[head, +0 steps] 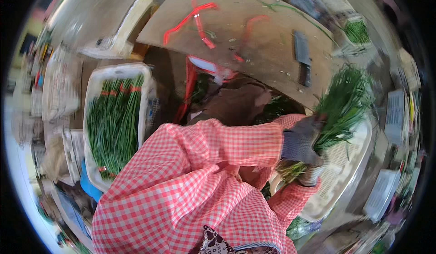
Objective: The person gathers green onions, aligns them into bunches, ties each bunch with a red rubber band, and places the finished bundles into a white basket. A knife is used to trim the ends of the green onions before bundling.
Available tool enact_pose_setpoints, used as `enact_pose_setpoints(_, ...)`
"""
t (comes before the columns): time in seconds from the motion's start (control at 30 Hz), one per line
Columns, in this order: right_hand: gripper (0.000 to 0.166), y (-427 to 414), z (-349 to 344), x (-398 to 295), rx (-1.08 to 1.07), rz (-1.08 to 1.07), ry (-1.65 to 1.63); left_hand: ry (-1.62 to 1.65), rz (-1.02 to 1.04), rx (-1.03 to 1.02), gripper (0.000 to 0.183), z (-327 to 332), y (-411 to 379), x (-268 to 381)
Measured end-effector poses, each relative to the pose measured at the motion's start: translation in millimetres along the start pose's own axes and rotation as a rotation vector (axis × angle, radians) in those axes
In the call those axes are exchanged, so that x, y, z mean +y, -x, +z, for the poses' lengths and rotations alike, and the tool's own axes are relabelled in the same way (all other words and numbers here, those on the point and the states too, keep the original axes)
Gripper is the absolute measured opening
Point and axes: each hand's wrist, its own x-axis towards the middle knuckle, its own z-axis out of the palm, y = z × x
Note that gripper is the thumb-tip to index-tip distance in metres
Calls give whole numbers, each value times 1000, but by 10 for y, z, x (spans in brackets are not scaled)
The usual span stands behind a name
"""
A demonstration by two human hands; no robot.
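A loose bunch of garlic chives [344,104] is gripped in both gloved hands at the right, over a white plastic crate [337,172]. My left hand [301,140], in a grey-blue knitted glove, wraps around the middle of the bunch. Lower down, my right hand [311,175] is closed at the paler stem ends [291,170]; its fingers are blurred and partly hidden. The leaf tips fan out up and to the right. The slatted crate below shows bare plastic where the chives do not cover it.
Chives tied with red bands [115,124] fill a white crate [147,83] at the left. Red ties [201,22] and a cleaver [302,49] lie on a board [272,46] ahead. Another container of cut greens [357,31] stands at the far right, near pale crates [381,194].
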Motion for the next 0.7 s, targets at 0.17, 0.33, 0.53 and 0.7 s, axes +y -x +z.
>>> enact_pose_setpoints(0.17, 37, -216, 299, -423, -96, -149, 151, -88, -96, 210, 111, -514, 128, 624)
enact_pose_setpoints(0.33, 40, -649, 559, -726, -194, -267, 268, -39, -25, 375, 120, -809, -57, 613)
enact_pose_setpoints(0.53, 44, -1055, 840, -737, -193, -383, 417, 478, 219, 493, 98, -1216, -224, 305)
enact_pose_setpoints(0.7, 48, -1409, 1469, -420, -242, -560, 767, 919, -418, 443, 39, -1412, -189, -674)
